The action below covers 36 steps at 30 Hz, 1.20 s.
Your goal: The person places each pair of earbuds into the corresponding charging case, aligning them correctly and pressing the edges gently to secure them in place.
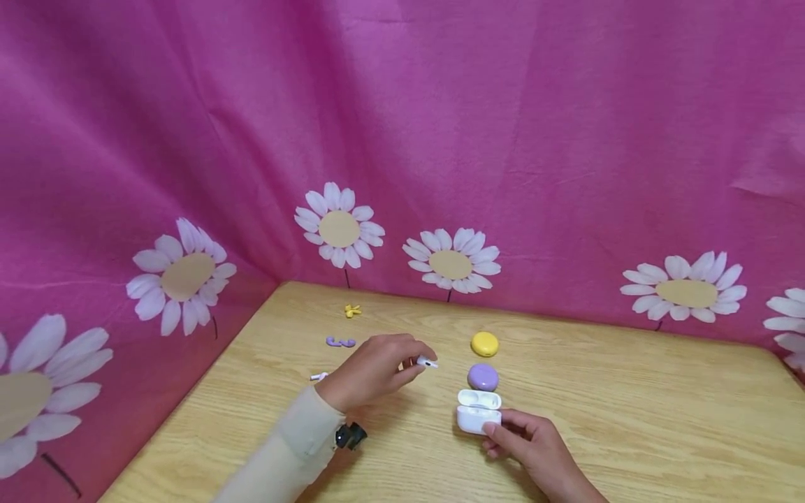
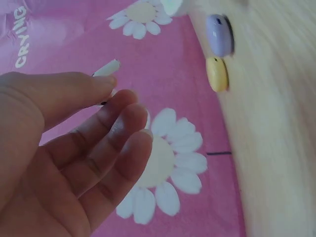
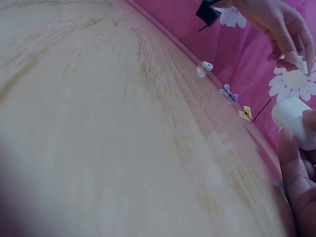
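Note:
My left hand [image 1: 383,367] pinches a white earbud [image 1: 428,362] between thumb and fingertips, raised over the table. In the left wrist view the stem of this earbud [image 2: 107,67] pokes out past the thumb, while the other fingers are loosely bent. My right hand [image 1: 534,447] grips a white earbud case [image 1: 478,419] by its right side, its lid tipped back and the inside facing up. Another white earbud [image 1: 318,376] lies on the table, partly hidden behind the left forearm; it also shows in the right wrist view as a white earbud [image 3: 204,68].
Just beyond the white case sit a closed purple case [image 1: 483,377] and a closed yellow case [image 1: 484,344]. Purple earbuds [image 1: 340,341] and yellow earbuds [image 1: 352,311] lie at the left on the wooden table [image 1: 629,398]. A pink flowered cloth [image 1: 534,140] hangs along the back and left edges.

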Each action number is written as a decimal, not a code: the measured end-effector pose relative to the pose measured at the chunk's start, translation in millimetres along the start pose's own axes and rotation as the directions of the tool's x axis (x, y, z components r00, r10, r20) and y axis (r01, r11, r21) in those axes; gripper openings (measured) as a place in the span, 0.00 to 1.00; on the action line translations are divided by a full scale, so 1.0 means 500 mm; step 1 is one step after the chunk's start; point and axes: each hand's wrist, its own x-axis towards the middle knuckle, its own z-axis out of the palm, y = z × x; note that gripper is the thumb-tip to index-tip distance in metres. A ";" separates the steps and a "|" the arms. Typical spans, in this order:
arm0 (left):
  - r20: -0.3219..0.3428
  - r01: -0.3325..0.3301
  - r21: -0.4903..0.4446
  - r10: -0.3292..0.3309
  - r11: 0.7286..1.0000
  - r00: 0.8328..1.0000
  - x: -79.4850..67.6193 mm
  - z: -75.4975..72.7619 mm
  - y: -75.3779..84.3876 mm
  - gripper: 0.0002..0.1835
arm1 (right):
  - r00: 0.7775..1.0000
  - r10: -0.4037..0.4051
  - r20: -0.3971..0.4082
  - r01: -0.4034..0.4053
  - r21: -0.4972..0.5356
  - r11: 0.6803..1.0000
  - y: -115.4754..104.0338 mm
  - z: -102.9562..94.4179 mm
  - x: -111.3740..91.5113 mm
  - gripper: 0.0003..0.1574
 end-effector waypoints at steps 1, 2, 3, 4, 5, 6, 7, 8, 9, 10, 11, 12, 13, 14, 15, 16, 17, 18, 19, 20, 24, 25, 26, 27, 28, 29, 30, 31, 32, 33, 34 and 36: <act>0.008 -0.009 0.007 0.009 1.000 1.000 0.005 0.001 0.004 0.12 | 1.000 0.001 0.000 -0.001 0.001 1.000 0.000 -0.001 0.000 0.23; 0.016 -0.018 0.009 0.018 1.000 1.000 0.010 0.002 0.008 0.13 | 1.000 0.002 0.003 -0.002 0.002 1.000 0.001 -0.002 0.000 0.24; 0.022 -0.028 0.010 0.028 1.000 0.999 0.016 0.003 0.012 0.13 | 1.000 0.003 0.005 -0.003 0.004 1.000 0.001 -0.003 0.001 0.24; 0.028 -0.039 0.011 0.039 0.999 0.999 0.021 0.005 0.016 0.13 | 1.000 0.005 0.004 -0.005 0.007 1.000 0.002 -0.003 0.001 0.24; 0.033 -0.049 0.006 0.049 0.999 0.998 0.026 0.006 0.020 0.13 | 1.000 0.006 0.004 -0.006 0.012 1.000 0.002 -0.003 0.001 0.24; 0.038 -0.054 -0.004 0.055 0.999 0.998 0.031 0.009 0.024 0.13 | 1.000 0.007 0.004 -0.007 0.015 1.000 0.002 -0.003 0.001 0.24; 0.042 -0.057 -0.014 0.058 0.998 0.997 0.035 0.011 0.027 0.12 | 1.000 0.008 0.006 -0.008 0.016 1.000 0.003 -0.003 0.001 0.24; 0.048 -0.061 -0.026 0.062 0.998 0.997 0.039 0.013 0.030 0.12 | 1.000 0.008 0.011 -0.008 0.018 1.000 0.003 -0.003 0.001 0.24; 0.054 -0.064 -0.037 0.066 0.997 0.996 0.042 0.015 0.034 0.12 | 1.000 0.007 0.014 -0.007 0.020 1.000 0.003 -0.002 0.001 0.24; 0.060 -0.066 -0.046 0.069 0.997 0.996 0.045 0.017 0.037 0.12 | 1.000 0.006 0.017 -0.006 0.021 1.000 0.004 -0.002 0.001 0.24; 0.064 -0.071 -0.052 0.075 0.996 0.995 0.048 0.019 0.041 0.12 | 1.000 0.006 0.020 -0.006 0.023 1.000 0.004 -0.003 0.001 0.24; 0.069 -0.077 -0.056 0.081 0.995 0.994 0.051 0.020 0.043 0.12 | 1.000 0.005 0.021 -0.005 0.024 1.000 0.004 -0.003 0.000 0.24; 0.072 -0.083 -0.058 0.087 0.995 0.994 0.053 0.022 0.046 0.12 | 1.000 0.001 0.022 -0.002 0.025 1.000 0.004 -0.003 0.000 0.24; 0.072 -0.088 -0.060 0.093 0.994 0.993 0.056 0.023 0.049 0.12 | 1.000 -0.001 0.022 0.001 0.025 1.000 0.004 -0.004 0.000 0.24; 0.072 -0.091 -0.061 0.096 0.994 0.993 0.057 0.024 0.051 0.11 | 1.000 -0.005 0.021 0.005 0.025 1.000 0.004 -0.004 0.000 0.24; 0.071 -0.094 -0.061 0.099 0.994 0.993 0.059 0.026 0.052 0.11 | 1.000 -0.008 0.019 0.008 0.025 1.000 0.004 -0.005 0.000 0.23; 0.070 -0.099 -0.062 0.103 0.993 0.992 0.060 0.027 0.053 0.10 | 1.000 -0.011 0.018 0.011 0.025 1.000 0.004 -0.005 0.000 0.23; 0.072 -0.099 -0.067 0.104 0.993 0.992 0.060 0.028 0.054 0.10 | 1.000 -0.015 0.020 0.014 0.024 1.000 0.004 -0.006 0.000 0.23; 0.075 -0.098 -0.072 0.104 0.993 0.992 0.060 0.030 0.054 0.10 | 1.000 -0.016 0.020 0.015 0.023 1.000 0.004 -0.006 0.000 0.23; 0.079 -0.099 -0.075 0.104 0.992 0.991 0.060 0.031 0.054 0.10 | 1.000 -0.018 0.021 0.017 0.022 1.000 0.005 -0.006 0.000 0.23; 0.086 -0.115 -0.089 0.123 0.989 0.989 0.056 0.042 0.049 0.10 | 1.000 -0.016 0.026 0.015 0.022 1.000 0.006 -0.006 0.001 0.23; 0.084 -0.120 -0.090 0.128 0.989 0.988 0.055 0.044 0.048 0.11 | 1.000 -0.015 0.025 0.014 0.022 1.000 0.006 -0.005 0.002 0.23; 0.083 -0.125 -0.092 0.132 0.988 0.988 0.055 0.046 0.047 0.11 | 1.000 -0.015 0.024 0.014 0.021 1.000 0.006 -0.005 0.002 0.23; 0.081 -0.126 -0.093 0.134 0.988 0.988 0.055 0.047 0.046 0.12 | 1.000 -0.012 0.023 0.011 0.020 1.000 0.006 -0.005 0.002 0.23; 0.082 -0.123 -0.095 0.131 0.988 0.988 0.055 0.048 0.046 0.12 | 1.000 -0.009 0.022 0.009 0.019 1.000 0.006 -0.005 0.002 0.23; 0.085 -0.114 -0.097 0.123 0.989 0.989 0.056 0.049 0.047 0.13 | 1.000 -0.009 0.022 0.009 0.017 1.000 0.005 -0.005 0.002 0.23; 0.092 -0.101 -0.104 0.111 0.989 0.990 0.056 0.049 0.047 0.13 | 1.000 -0.007 0.021 0.007 0.016 1.000 0.004 -0.005 0.001 0.23; 0.100 -0.084 -0.113 0.095 0.990 0.990 0.057 0.050 0.047 0.14 | 1.000 -0.006 0.019 0.005 0.014 1.000 0.004 -0.005 0.001 0.23; 0.106 -0.066 -0.122 0.079 0.990 0.991 0.057 0.050 0.047 0.14 | 1.000 -0.003 0.018 0.003 0.013 1.000 0.003 -0.005 0.001 0.23; 0.113 -0.049 -0.129 0.063 0.990 0.992 0.058 0.050 0.047 0.14 | 1.000 -0.002 0.018 0.002 0.012 1.000 0.002 -0.005 0.001 0.23; 0.119 -0.033 -0.137 0.049 0.990 0.992 0.059 0.050 0.047 0.13 | 1.000 -0.002 0.017 0.002 0.011 1.000 0.001 -0.005 0.001 0.23; 0.125 -0.015 -0.145 0.033 0.989 0.992 0.060 0.050 0.046 0.11 | 1.000 -0.004 0.014 0.004 0.008 1.000 0.000 -0.004 0.001 0.23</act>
